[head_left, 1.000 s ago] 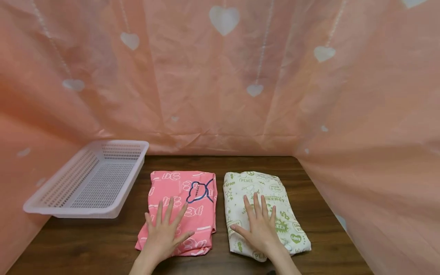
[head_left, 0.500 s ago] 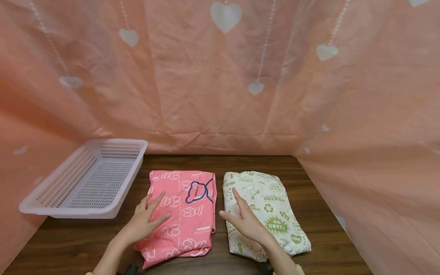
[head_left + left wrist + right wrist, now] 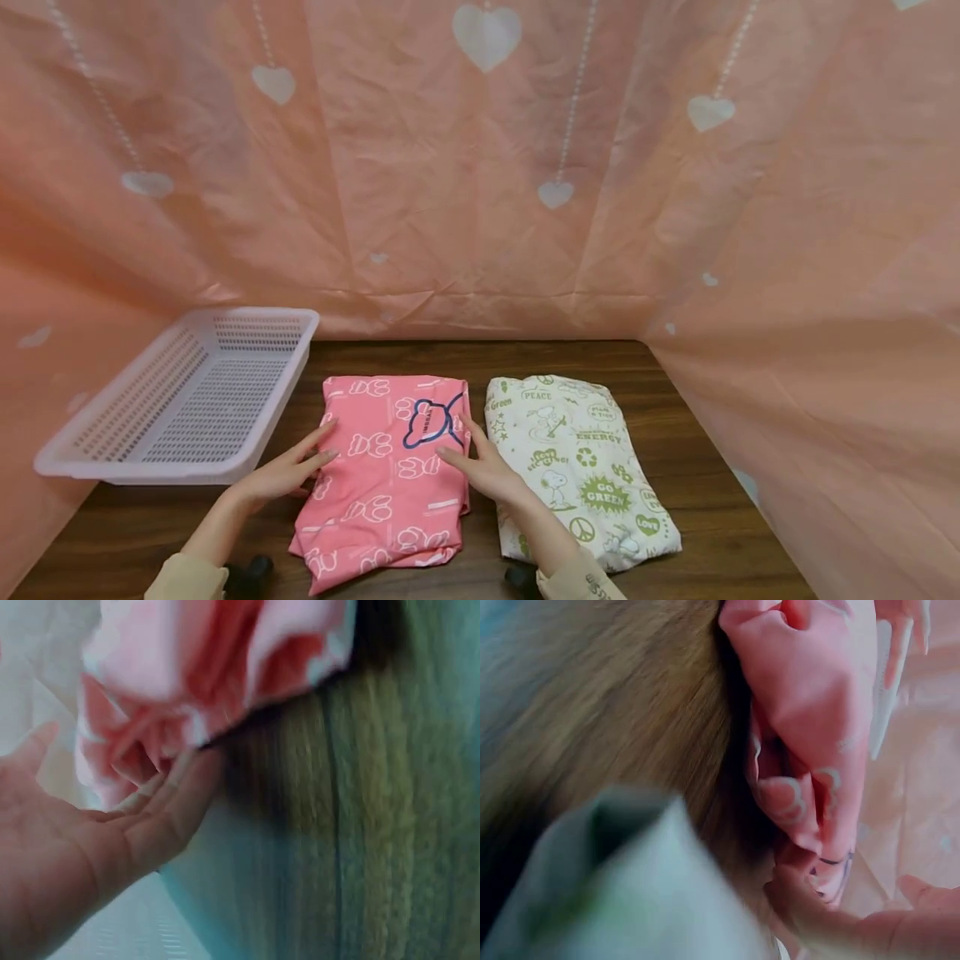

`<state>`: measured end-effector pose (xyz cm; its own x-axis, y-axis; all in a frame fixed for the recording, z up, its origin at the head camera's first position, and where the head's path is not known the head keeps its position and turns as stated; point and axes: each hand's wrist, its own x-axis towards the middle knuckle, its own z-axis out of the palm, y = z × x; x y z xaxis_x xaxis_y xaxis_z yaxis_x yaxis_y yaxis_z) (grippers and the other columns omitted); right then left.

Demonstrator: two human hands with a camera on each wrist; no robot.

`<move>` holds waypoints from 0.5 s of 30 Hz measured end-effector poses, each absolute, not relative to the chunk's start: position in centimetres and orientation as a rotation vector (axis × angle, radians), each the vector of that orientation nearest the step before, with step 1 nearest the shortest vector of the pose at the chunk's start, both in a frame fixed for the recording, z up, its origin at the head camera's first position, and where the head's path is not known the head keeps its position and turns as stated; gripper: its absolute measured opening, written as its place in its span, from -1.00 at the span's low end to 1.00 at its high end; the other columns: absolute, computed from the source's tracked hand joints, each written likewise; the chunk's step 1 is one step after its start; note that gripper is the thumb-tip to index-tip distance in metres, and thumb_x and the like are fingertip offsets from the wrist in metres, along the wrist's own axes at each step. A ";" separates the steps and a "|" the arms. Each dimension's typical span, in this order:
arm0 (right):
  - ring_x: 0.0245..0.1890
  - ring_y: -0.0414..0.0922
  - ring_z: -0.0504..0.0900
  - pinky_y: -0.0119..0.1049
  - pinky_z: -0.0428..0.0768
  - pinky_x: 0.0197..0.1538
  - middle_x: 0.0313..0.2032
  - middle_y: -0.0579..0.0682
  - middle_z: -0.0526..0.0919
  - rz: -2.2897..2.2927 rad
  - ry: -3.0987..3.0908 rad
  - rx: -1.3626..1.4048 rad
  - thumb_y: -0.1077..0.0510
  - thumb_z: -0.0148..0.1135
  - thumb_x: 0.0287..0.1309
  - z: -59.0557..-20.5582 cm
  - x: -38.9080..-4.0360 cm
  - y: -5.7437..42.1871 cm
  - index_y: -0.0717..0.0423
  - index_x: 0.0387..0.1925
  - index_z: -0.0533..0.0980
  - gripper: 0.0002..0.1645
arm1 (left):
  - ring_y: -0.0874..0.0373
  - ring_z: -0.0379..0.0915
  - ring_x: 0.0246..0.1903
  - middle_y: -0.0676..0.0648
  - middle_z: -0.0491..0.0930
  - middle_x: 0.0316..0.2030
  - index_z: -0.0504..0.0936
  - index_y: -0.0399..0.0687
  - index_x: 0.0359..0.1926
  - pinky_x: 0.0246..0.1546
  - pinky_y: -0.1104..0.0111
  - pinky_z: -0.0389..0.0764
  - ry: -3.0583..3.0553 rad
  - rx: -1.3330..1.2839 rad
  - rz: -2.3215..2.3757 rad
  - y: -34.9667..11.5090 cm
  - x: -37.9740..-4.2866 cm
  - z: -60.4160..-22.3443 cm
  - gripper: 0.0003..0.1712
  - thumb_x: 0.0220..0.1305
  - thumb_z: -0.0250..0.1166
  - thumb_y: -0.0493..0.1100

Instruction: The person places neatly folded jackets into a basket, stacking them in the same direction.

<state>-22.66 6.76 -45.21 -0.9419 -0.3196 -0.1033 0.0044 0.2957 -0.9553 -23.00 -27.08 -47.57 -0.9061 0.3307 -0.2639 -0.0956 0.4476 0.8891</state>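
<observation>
A folded pink cloth (image 3: 375,483) with white bear outlines and a blue bear print lies on the dark wooden table. My left hand (image 3: 281,477) is at its left edge, thumb above and the other fingers low along the side. In the left wrist view those fairly straight fingers (image 3: 180,799) touch the bunched lower edge. My right hand (image 3: 487,472) is at the right edge, thumb over the top. The right wrist view shows its fingers (image 3: 799,896) against the pink folds, tips partly hidden. A folded white cloth (image 3: 562,467) with green print lies beside the right hand.
A white perforated plastic basket (image 3: 281,400) stands at the left back of the table (image 3: 480,354). A peach curtain (image 3: 480,208) with white hearts hangs behind and along both sides.
Both hands lay spread flat on the two cloths. They lifted off and shifted left, the left hand to the pink cloth's left edge, the right from the white cloth to the pink one's right edge.
</observation>
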 end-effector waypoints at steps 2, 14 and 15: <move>0.42 0.35 -0.01 0.30 0.10 0.32 0.43 0.40 0.05 -1.674 2.318 -0.243 -0.13 0.25 0.23 -45.6 -23.2 6.2 0.12 0.51 0.02 -0.01 | -0.16 0.38 0.07 -0.42 -0.09 0.39 -0.19 0.05 0.56 -0.06 -0.01 0.55 2.230 0.181 1.510 -27.7 -23.7 -48.0 -0.20 0.51 -0.01 0.09; 0.24 0.25 0.32 0.15 0.34 0.22 0.38 0.39 0.14 -1.739 2.185 -0.122 -0.03 0.39 0.14 -46.7 -24.6 3.9 0.11 0.46 0.15 -0.03 | -0.07 0.29 0.19 -0.46 -0.11 0.42 -0.19 0.01 0.55 0.02 0.17 0.44 1.952 0.182 1.684 -27.5 -26.1 -49.2 -0.25 0.54 -0.21 0.20; 0.22 0.22 0.34 0.12 0.35 0.22 0.38 0.39 0.15 -1.741 2.171 -0.126 -0.01 0.41 0.12 -46.7 -24.7 3.7 0.10 0.46 0.16 -0.04 | -0.08 0.26 0.22 -0.45 -0.16 0.44 -0.19 0.00 0.55 0.03 0.18 0.42 1.953 0.196 1.685 -27.3 -26.1 -49.3 -0.25 0.55 -0.19 0.18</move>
<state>-24.72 3.74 -46.73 -0.9332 -0.2864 -0.2170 0.1496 0.2394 -0.9593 -26.09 -27.34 -49.28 -0.8394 0.4487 -0.3067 -0.2375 0.2048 0.9495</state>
